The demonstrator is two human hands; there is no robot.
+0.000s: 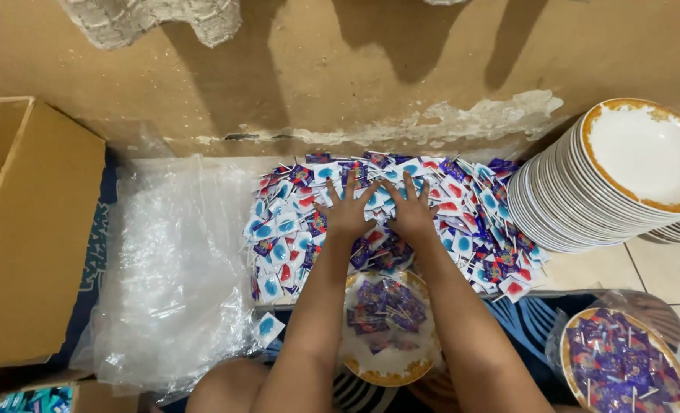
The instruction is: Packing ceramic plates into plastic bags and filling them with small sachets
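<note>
Blue-and-red wrapped sweets [462, 222] lie under both hands, left hand [348, 214] and right hand [411, 216], fingers spread wide, plate stack [562, 199] crowding right.

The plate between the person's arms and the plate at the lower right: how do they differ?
The plate between the arms lies uncovered, while the plate at the lower right sits under clear plastic wrap. The first holds a small, loose heap of purple packets, with much white still showing; the second is covered almost fully with them. The first shows nearly whole; the second is cut by the picture's edge. Both are white with gold rims.

Bare forearms, no sleeves, no jewellery
</note>
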